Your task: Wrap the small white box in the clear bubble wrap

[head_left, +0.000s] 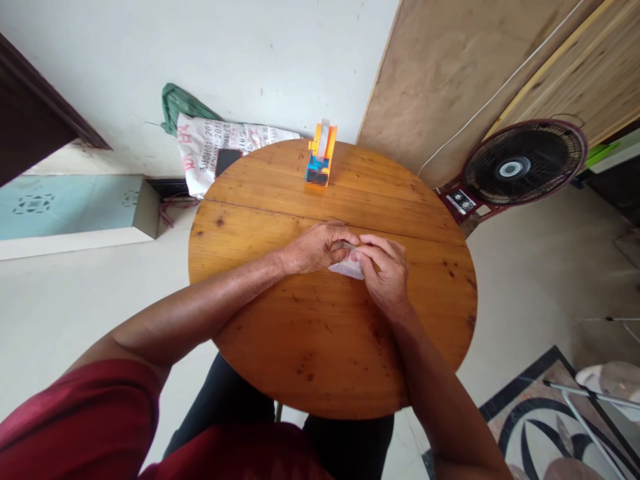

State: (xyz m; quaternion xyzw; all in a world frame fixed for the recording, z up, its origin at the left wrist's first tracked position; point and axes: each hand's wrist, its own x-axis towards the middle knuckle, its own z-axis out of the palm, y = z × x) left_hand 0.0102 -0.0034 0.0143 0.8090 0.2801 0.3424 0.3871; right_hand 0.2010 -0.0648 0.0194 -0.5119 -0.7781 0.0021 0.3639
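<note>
My left hand [326, 248] and my right hand [386, 270] meet over the middle of a round wooden table [320, 333]. Between them is a small, whitish, see-through piece that looks like plastic [349, 269]. The fingers and thumbs of both hands are closed on its upper edge, and its lower part shows below them. My fingers cover much of it, so its exact kind cannot be made out. Farther back on the tabletop stands an orange and blue tape dispenser [320, 160], apart from both hands.
A dark red fan [523, 167] stands to the right of the table. Behind the table's left edge lie a white printed sack [203, 150] and a green bag [185, 107] against the wall. A pale blue-topped low unit [75, 207] is at the left.
</note>
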